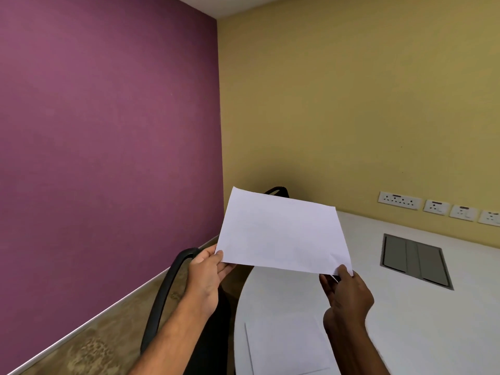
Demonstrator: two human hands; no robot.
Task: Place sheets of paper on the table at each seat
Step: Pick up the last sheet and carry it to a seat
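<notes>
I hold a white sheet of paper (282, 234) in the air above the rounded end of the white table (422, 315). My left hand (207, 277) pinches its near left corner, thumb on top. Its near right corner is pinched by my right hand (347, 293). A second white sheet (284, 345) lies flat on the table near the front edge, below my hands and partly hidden by my right forearm.
A black chair (167, 290) stands left of the table beside the purple wall; another black chair back (278, 191) shows behind the held sheet. A grey cable hatch (415, 261) is set in the tabletop. Wall sockets (438, 208) line the yellow wall.
</notes>
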